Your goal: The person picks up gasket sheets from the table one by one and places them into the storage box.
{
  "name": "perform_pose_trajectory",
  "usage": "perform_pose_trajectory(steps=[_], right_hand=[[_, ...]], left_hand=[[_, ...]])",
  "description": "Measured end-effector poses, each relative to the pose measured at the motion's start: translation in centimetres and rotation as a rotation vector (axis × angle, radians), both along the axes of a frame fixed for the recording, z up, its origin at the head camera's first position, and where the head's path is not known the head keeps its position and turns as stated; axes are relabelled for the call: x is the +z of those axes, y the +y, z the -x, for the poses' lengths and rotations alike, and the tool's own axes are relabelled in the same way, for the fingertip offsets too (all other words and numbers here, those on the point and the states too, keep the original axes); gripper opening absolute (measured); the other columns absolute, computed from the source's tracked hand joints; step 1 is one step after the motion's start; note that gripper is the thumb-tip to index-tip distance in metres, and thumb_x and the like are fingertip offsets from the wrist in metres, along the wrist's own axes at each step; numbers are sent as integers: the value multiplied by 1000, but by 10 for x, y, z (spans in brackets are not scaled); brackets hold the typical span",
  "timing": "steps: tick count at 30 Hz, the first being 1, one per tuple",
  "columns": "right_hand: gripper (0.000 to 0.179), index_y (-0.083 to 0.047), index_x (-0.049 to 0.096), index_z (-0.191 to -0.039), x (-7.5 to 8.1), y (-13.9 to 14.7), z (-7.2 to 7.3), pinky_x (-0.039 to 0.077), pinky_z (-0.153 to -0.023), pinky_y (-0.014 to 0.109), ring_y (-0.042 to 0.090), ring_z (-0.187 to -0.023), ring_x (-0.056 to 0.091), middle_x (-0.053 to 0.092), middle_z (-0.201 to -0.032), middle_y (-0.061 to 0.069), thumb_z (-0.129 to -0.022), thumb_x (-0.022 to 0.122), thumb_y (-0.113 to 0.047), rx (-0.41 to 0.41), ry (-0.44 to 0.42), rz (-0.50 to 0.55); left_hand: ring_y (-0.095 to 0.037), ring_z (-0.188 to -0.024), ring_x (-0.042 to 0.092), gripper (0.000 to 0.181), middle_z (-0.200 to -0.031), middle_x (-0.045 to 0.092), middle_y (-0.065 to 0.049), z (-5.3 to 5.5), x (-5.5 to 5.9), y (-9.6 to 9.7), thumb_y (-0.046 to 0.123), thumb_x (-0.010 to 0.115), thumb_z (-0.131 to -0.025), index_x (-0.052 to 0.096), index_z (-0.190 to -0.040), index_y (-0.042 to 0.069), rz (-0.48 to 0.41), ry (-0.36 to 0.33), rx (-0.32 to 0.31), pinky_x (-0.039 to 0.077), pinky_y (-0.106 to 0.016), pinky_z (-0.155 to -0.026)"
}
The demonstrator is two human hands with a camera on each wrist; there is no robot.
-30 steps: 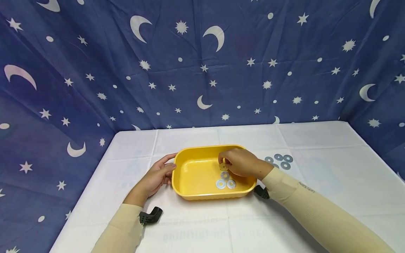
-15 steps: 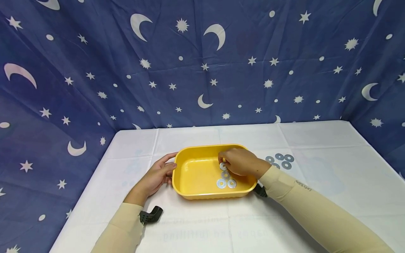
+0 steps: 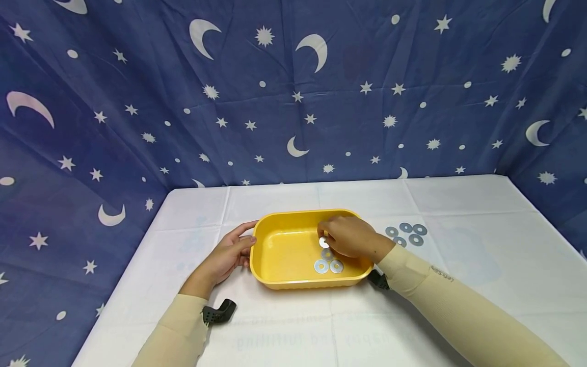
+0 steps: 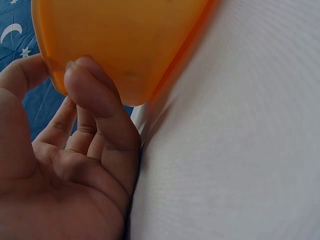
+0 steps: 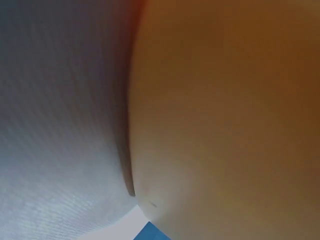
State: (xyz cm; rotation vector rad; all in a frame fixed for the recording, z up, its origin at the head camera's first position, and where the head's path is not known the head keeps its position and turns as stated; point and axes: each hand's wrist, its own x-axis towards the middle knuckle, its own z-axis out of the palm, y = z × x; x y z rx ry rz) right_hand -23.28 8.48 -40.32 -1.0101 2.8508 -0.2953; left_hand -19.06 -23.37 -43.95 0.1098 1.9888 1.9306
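Observation:
A yellow plastic tray (image 3: 284, 257) sits on the white-covered table. My left hand (image 3: 224, 257) grips its left end, thumb on the rim; in the left wrist view the thumb (image 4: 90, 92) and fingers pinch the tray's wall (image 4: 120, 45). Inside the tray's right half, my right hand (image 3: 348, 237) reaches down with curled fingers and pinches a shiny metal washer (image 3: 323, 242) close over the floor. Just in front of it lie three more washers (image 3: 321, 266). From the right wrist, only the tray's outer wall (image 5: 215, 125) shows large; the hand is hidden there.
Several grey washers (image 3: 416, 239) lie on the white tablecloth (image 3: 293, 326) to the right of the tray, beyond my right wrist. A blue curtain (image 3: 257, 102) with moons and stars hangs behind the table and along its sides.
The washer at my right fingertips has turned from reflecting yellow to bright silver as its tilt changed. My right hand has barely shifted; the left hand and tray stay put.

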Motion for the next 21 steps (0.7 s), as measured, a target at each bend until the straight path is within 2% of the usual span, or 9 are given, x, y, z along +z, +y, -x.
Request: perform_pose_trajectory(steps=[11, 14, 17, 21], right_hand=[[13, -20, 70, -96, 0, 4, -2, 51, -76, 32, 8, -74, 56, 63, -81, -11, -95, 58, -14, -29, 9, 29], [14, -17, 71, -101, 3, 4, -3, 51, -74, 30, 9, -71, 55, 62, -78, -9, -94, 59, -13, -52, -32, 105], [16, -11, 71, -105, 8, 5, -5, 49, -70, 27, 11, -70, 54, 62, -78, -6, -94, 60, -12, -86, -103, 226], [15, -8, 70, -104, 15, 9, -11, 49, -67, 26, 13, -73, 53, 60, -80, -3, -94, 60, -9, -98, -151, 364]], left_hand=[[-9, -63, 58, 56, -104, 65, -3, 1, 0, 4, 24, 55, -102, 36, -153, 17, -10, 0, -4, 49, -19, -54], [-8, -63, 58, 55, -104, 64, -3, 2, -1, 4, 24, 55, -102, 36, -153, 17, -10, -2, -5, 50, -19, -54], [-8, -62, 57, 55, -103, 64, -4, 2, -1, 3, 23, 54, -102, 36, -153, 17, -7, -6, -2, 49, -18, -54], [-9, -62, 56, 54, -103, 64, -4, 1, -1, 1, 23, 54, -102, 36, -153, 18, 4, -11, 8, 49, -19, -54]])
